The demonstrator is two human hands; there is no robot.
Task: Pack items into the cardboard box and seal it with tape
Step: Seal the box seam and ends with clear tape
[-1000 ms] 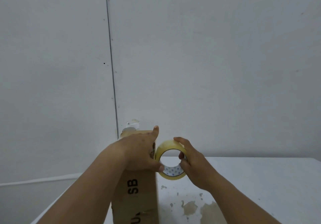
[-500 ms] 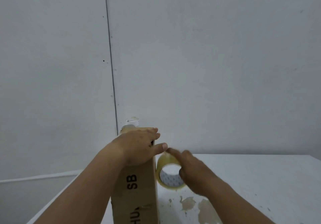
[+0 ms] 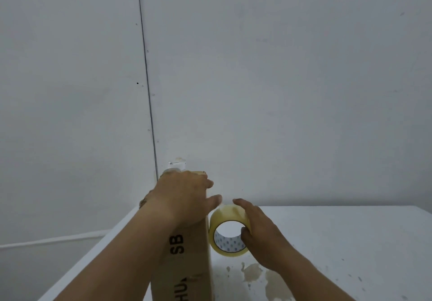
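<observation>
A tall brown cardboard box (image 3: 187, 265) with black letters stands at the left of the white table (image 3: 339, 242). My left hand (image 3: 184, 198) lies flat on the box's top right edge, thumb stretched toward the tape. A yellowish roll of packing tape (image 3: 224, 216) sits upright against the box's right side. My right hand (image 3: 259, 233) grips the roll, with fingers over its top and the thumb inside the core. Whether a strip runs from the roll onto the box is hidden by my hands.
A grey wall rises right behind the table. Brown stains (image 3: 254, 275) mark the tabletop near my right forearm. The table's left edge (image 3: 98, 249) runs close beside the box. A small white piece (image 3: 176, 164) shows just behind the box top.
My right hand has lowered the tape roll along the box's right side. My left hand has slid from the side onto the box top, thumb now pointing right.
</observation>
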